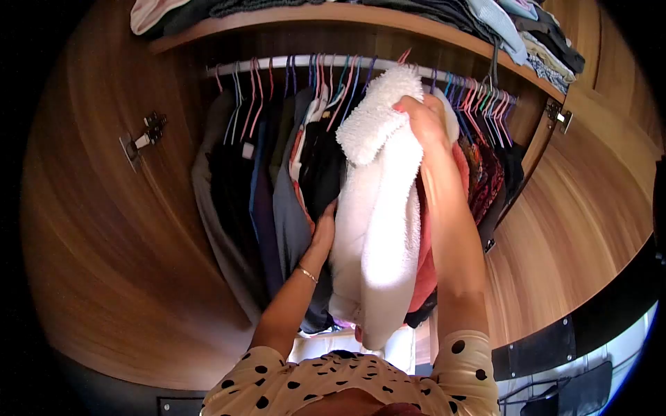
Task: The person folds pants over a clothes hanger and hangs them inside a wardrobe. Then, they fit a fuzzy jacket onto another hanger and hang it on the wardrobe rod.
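A white fleece jacket (378, 201) with a fluffy collar hangs in front of me, at the middle of the closet rod (277, 64). My right hand (424, 118) is closed around its upper part, just below the rod; the jacket's cloth hides some of the fingers. My left hand (325, 225) reaches in between the jacket and the dark clothes (322, 163) to its left, against a black garment. Its fingertips are hidden among the cloth, so their grip does not show.
Dark garments (232, 187) on coloured hangers crowd the rod's left side, with patterned and red clothes (485, 177) to the right. Folded clothes lie on the shelf (333, 12) above. Open wooden doors stand at left (97, 243) and right (576, 222).
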Tool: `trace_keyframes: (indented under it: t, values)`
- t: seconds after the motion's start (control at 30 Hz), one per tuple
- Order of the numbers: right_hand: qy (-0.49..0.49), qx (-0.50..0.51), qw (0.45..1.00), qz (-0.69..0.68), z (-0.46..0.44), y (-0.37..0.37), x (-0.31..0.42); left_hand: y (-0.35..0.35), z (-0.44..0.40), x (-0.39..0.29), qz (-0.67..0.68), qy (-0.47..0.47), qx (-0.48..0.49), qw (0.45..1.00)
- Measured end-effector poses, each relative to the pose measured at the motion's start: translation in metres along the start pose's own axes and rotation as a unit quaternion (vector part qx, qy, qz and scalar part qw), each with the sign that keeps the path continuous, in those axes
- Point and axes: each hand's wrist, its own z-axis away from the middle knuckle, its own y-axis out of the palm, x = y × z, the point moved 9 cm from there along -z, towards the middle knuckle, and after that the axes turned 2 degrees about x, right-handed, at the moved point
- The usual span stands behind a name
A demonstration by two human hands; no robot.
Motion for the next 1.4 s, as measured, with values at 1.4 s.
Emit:
trace_keyframes:
  t: [1.4]
  values:
    - [0.033, -0.025, 0.983, 0.177, 0.04, 0.002, -0.287, 0.022, 0.087, -0.011, -0.218, 0.111, -0.004, 0.97]
